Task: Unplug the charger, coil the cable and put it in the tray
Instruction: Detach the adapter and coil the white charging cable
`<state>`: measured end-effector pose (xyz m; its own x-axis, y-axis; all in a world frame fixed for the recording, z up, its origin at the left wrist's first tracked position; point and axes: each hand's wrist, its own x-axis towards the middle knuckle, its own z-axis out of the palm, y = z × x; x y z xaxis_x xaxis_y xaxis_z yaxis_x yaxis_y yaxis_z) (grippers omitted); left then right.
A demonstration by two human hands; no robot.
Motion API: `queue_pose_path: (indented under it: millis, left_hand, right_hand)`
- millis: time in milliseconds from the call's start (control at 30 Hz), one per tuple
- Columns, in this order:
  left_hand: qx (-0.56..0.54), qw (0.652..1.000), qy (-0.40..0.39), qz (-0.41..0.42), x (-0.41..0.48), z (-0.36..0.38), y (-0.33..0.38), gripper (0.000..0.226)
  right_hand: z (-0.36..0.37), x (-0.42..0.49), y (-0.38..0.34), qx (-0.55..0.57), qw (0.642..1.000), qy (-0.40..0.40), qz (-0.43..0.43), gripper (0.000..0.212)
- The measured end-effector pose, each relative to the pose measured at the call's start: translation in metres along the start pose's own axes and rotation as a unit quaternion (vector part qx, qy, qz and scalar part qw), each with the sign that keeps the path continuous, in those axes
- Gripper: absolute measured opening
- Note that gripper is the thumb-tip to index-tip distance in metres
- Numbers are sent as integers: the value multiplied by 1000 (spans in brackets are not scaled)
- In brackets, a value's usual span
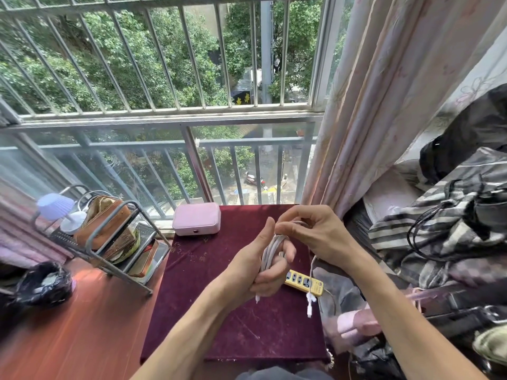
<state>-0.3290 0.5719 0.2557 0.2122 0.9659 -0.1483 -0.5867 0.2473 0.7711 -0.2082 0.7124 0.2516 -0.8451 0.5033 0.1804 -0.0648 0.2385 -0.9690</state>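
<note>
A white charger cable point(270, 249) is wound in loops around the fingers of my left hand point(260, 266), which grips the coil above the dark red table point(208, 283). My right hand point(310, 230) pinches the cable at the top of the coil. A loose end of the cable hangs down from the right hand, with white plugs point(310, 303) dangling by the table's right edge. A short white connector tip pokes out under my left hand. A yellow power strip point(304, 282) lies on the table just right of my left hand, partly hidden by it.
A pink box point(196, 218) stands at the table's far edge by the window railing. A metal rack point(109, 237) with a brown bag and a small lamp point(59, 208) is at the left. Curtain, clothes and bags crowd the right side.
</note>
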Motion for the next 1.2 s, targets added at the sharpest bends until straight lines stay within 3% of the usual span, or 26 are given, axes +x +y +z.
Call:
queue_pose_path:
  millis: [133,300,500,633,900,1200]
  left_hand:
    - [-74,997,7,20,2,0,4,54]
    - [-141,989,-7,50,4,3,15,43]
    - [-167,980,-11,106,12,6,28,43]
    - [-139,981,29,136,16,0,34,38]
    - [-49,965,193,174,27,-25,44,32]
    - [62,945,250,200,29,-48,32,36]
  right_hand:
    - [6,-3,10,3,997,81,2,18]
    - [21,-6,27,17,993,119,23,21]
    - [41,-15,51,15,993,105,60,32]
    - [52,-21,57,-19,989,110,97,39]
    - [60,-29,56,-84,978,4,190,31]
    - [68,-47,38,-235,956,-66,163,28]
